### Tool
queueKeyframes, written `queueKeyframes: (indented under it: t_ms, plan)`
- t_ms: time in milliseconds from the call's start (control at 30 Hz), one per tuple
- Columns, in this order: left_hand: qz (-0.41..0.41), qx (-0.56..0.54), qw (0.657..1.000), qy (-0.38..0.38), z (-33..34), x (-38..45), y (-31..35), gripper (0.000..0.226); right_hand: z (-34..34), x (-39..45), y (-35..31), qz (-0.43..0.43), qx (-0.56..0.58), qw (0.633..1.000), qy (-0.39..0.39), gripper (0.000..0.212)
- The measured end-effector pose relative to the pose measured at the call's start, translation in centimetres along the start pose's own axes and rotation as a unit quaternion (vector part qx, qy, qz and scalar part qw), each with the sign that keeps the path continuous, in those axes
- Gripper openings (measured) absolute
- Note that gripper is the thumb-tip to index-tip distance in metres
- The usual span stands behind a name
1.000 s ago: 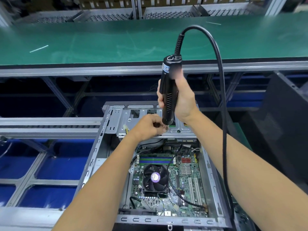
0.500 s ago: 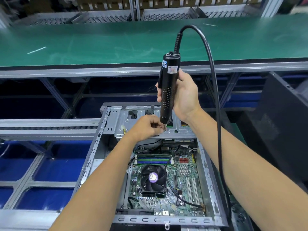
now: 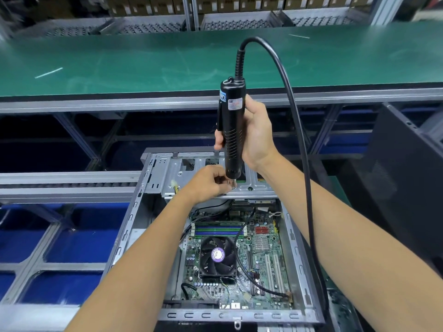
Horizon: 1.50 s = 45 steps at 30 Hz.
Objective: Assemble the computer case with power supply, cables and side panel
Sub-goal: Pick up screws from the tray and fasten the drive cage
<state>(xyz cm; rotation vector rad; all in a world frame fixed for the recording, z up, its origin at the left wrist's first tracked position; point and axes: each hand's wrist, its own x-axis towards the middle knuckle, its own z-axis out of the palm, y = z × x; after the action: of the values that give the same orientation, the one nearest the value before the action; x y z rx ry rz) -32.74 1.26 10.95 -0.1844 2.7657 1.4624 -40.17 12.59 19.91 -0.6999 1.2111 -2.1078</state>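
Observation:
An open grey computer case (image 3: pixel 134 213) lies on its side in front of me, its motherboard (image 3: pixel 261 267) with a black CPU fan (image 3: pixel 217 256) exposed. A metal drive bracket (image 3: pixel 254 188) spans the case's far end. My right hand (image 3: pixel 254 133) grips a black electric screwdriver (image 3: pixel 232 130) held upright, its tip down on the bracket. My left hand (image 3: pixel 208 182) pinches something small, probably a screw, right at the driver's tip; the piece itself is hidden by my fingers. The driver's black cord (image 3: pixel 299 144) arcs up and down past my right arm.
A green conveyor belt (image 3: pixel 143 61) runs across behind the case. A dark side panel (image 3: pixel 407 178) leans at the right. Grey roller rails (image 3: pixel 67 183) and blue bins (image 3: pixel 79 243) lie to the left, below bench level.
The screwdriver has stayed upright over the bracket and sits a little steadier now. My left hand keeps its pinch at the tip. Almost nothing else moved.

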Motion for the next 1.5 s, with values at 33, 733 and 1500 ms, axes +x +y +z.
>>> queueKeyframes:
  t_ms: [33, 733, 1500]
  plan:
    - [-0.002, 0.000, 1.000, 0.002, 0.0, 0.0, 0.0, 0.007, 0.2, 0.1, 0.1, 0.000, 0.003, 1.000, 0.004, 0.054]
    - [-0.008, -0.007, 1.000, -0.001, 0.0, 0.1, -0.3, 0.016, 0.4, 0.2, 1.4, -0.126, -0.254, 0.955, 0.087, 0.020]
    - [0.018, 0.011, 0.999, 0.030, 0.3, 0.0, -0.6, 0.020, -1.9, 0.4, 0.8, -0.133, -0.149, 0.978, 0.063, 0.036]
